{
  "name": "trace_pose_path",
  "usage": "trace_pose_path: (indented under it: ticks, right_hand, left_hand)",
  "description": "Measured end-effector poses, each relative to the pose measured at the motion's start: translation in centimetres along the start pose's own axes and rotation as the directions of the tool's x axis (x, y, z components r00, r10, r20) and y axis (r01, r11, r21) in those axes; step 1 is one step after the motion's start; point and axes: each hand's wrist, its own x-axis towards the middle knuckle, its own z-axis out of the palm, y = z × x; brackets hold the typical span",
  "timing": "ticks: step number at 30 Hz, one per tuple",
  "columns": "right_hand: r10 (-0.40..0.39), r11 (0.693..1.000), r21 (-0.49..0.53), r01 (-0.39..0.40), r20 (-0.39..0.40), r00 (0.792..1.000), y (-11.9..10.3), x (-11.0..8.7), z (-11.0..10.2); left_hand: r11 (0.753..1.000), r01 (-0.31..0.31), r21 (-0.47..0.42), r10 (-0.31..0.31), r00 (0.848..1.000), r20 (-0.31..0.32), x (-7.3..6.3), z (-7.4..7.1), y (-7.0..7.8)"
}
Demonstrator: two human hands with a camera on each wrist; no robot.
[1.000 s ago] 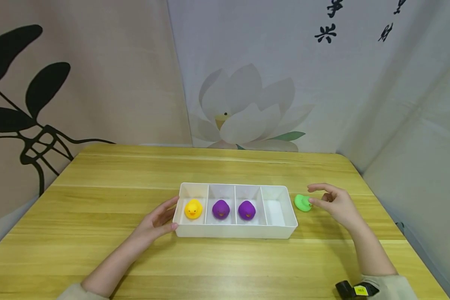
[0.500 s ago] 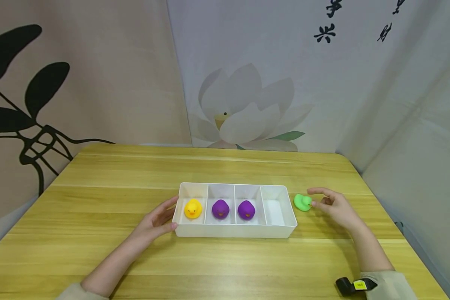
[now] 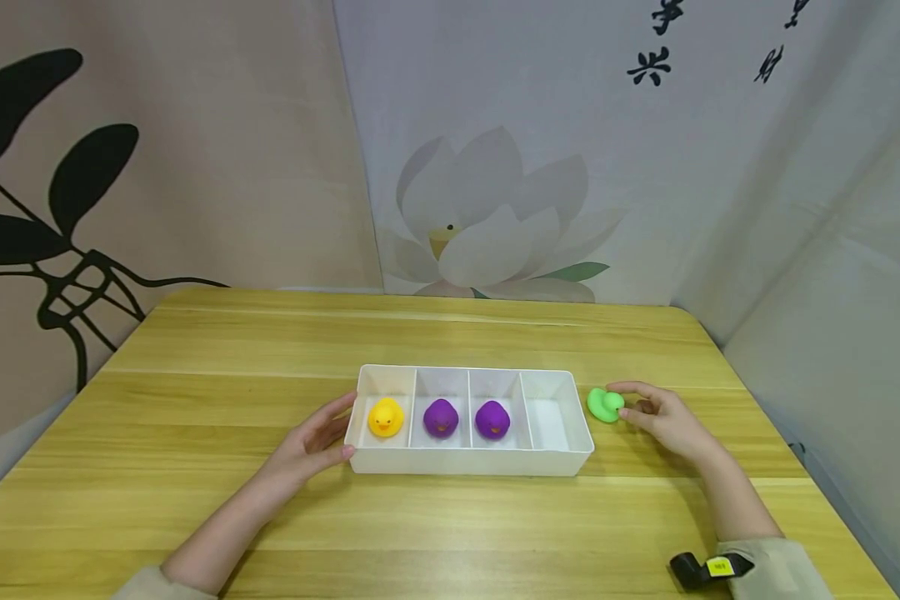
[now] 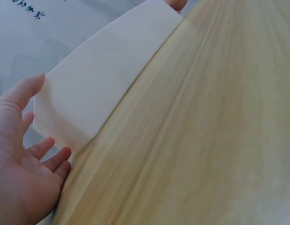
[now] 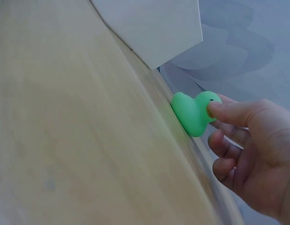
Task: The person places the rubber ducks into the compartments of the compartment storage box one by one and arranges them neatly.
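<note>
A white box with compartments (image 3: 465,462) stands on the table. My left hand (image 3: 318,437) rests on its left end, thumb at the front corner and fingers loosely spread along the end wall, as the left wrist view also shows. In the box's leftmost compartment sits a yellow rubber duck (image 3: 386,417); the two middle compartments each hold a purple rubber duck (image 3: 441,418). The rightmost compartment holds nothing. Just right of the box, on the table, is a green rubber duck (image 5: 189,115). My right hand (image 5: 264,150) pinches its head between thumb and forefinger, other fingers curled below.
The wooden table (image 3: 420,533) runs back to a hanging cloth (image 3: 495,83) printed with a lotus and dark leaves. A black device with a yellow label (image 3: 708,570) sits at my right wrist by the sleeve.
My right hand has lowered slightly, and its forefinger and thumb have closed on the green duck's head. The left hand and the box stay in place.
</note>
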Motion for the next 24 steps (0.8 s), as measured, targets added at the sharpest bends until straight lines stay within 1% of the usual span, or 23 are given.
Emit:
trace_pose_path:
  ticks: [6, 13, 18, 21, 24]
  right_hand:
    - [-0.004, 1.0, 0.014, 0.004, -0.001, 1.0, 0.1, 0.0, 0.0]
    - [0.023, 1.0, -0.002, -0.023, -0.037, 0.999, -0.2, -0.1, 0.1]
    - [0.042, 0.999, -0.02, -0.043, -0.07, 0.997, -0.7, -0.2, 0.1]
    - [0.037, 0.999, -0.026, -0.04, -0.089, 0.995, -1.0, -0.1, 0.1]
    - [0.017, 0.999, -0.031, -0.02, -0.103, 0.995, -1.4, -0.1, 0.1]
  left_hand:
    - [1.0, 0.021, -0.003, -0.021, 1.0, -0.007, 0.1, 0.0, -0.1]
    - [1.0, -0.01, -0.008, 0.01, 1.0, 0.005, 0.1, 0.0, 0.0]
    - [1.0, -0.007, -0.007, 0.007, 1.0, 0.003, 0.0, 0.0, 0.0]
    - [1.0, -0.003, -0.005, 0.003, 1.0, -0.001, 0.0, 0.0, 0.0]
    - [1.0, 0.0, -0.007, 0.0, 1.0, 0.0, -0.1, 0.0, 0.0]
